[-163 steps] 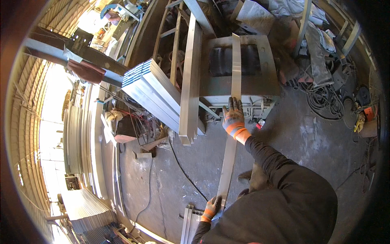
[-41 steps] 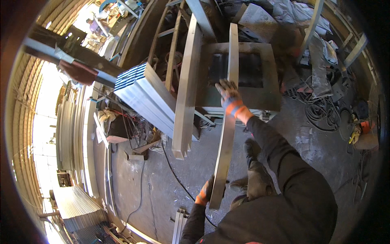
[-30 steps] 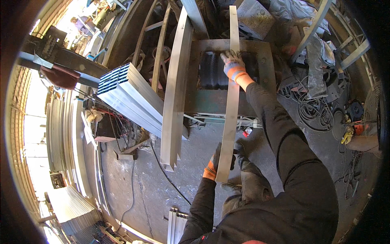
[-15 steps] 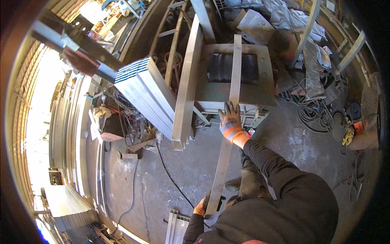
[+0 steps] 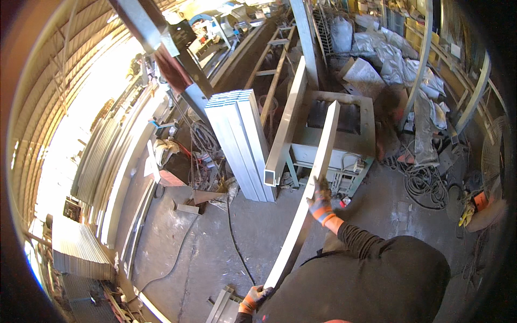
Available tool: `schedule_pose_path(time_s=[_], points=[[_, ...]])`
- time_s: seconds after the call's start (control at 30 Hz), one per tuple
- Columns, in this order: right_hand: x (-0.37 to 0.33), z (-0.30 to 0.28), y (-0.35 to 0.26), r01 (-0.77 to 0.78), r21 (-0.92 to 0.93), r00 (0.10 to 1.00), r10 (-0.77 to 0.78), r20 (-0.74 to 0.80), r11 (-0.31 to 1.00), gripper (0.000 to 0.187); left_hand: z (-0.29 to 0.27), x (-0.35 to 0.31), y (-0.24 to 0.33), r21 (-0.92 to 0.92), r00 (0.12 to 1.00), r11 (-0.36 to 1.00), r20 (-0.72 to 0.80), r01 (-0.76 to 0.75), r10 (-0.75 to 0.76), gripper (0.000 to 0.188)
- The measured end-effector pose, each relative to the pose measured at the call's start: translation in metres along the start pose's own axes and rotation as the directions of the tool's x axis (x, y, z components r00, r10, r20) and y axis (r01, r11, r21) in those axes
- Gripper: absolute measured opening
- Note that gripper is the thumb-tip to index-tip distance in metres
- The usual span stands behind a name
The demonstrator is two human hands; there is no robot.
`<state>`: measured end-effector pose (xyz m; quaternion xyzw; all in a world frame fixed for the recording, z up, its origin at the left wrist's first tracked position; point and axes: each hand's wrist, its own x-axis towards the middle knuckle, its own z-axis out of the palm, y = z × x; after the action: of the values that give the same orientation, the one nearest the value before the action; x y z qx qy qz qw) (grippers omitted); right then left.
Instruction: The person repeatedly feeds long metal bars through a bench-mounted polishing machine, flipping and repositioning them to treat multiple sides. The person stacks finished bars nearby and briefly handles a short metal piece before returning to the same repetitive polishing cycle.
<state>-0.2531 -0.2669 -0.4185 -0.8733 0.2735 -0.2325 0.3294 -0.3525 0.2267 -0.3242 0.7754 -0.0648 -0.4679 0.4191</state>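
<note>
A long, pale metal bar [image 5: 301, 220] slants from near my body up to a dark green machine [image 5: 355, 142] with a dark opening in its top. Its far end is over the machine; whether it touches cannot be made out. My left hand [image 5: 254, 299], in a grey-and-orange work glove, is closed around the bar's near end. Farther up, my right hand [image 5: 321, 203], gloved alike, grips the bar's right side, its fingers partly hidden. Left of the machine, a thicker rectangular metal tube [image 5: 285, 129] shows its hollow near end.
A stack of silvery metal profiles [image 5: 237, 140] stands left of the thick tube. Black cable [image 5: 231, 226] runs over the concrete floor. Coiled cables [image 5: 423, 183] lie at right. Long metal lengths [image 5: 116, 167] line the left side. Short profiles [image 5: 223, 306] rest near my left hand.
The bar's far part has lifted and it now shows a bright face. My right hand has gone from spread on top to gripping its side, nearer me. The view has shifted.
</note>
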Motion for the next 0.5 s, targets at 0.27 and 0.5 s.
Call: schedule_pose_path(time_s=[0.27,0.5], points=[[0.128,0.036,-0.015,0.006,0.57,0.993,0.065,-0.103,0.822,0.083,0.003,-0.004,0.06,0.446,0.838,0.884,-0.423,-0.139,0.345,0.052],[0.212,-0.032,-0.09,-0.083,0.835,0.983,-0.095,0.16,0.544,0.057,0.011,0.074,0.092,-0.095,0.778,0.867,-0.498,-0.489,0.384,0.06]])
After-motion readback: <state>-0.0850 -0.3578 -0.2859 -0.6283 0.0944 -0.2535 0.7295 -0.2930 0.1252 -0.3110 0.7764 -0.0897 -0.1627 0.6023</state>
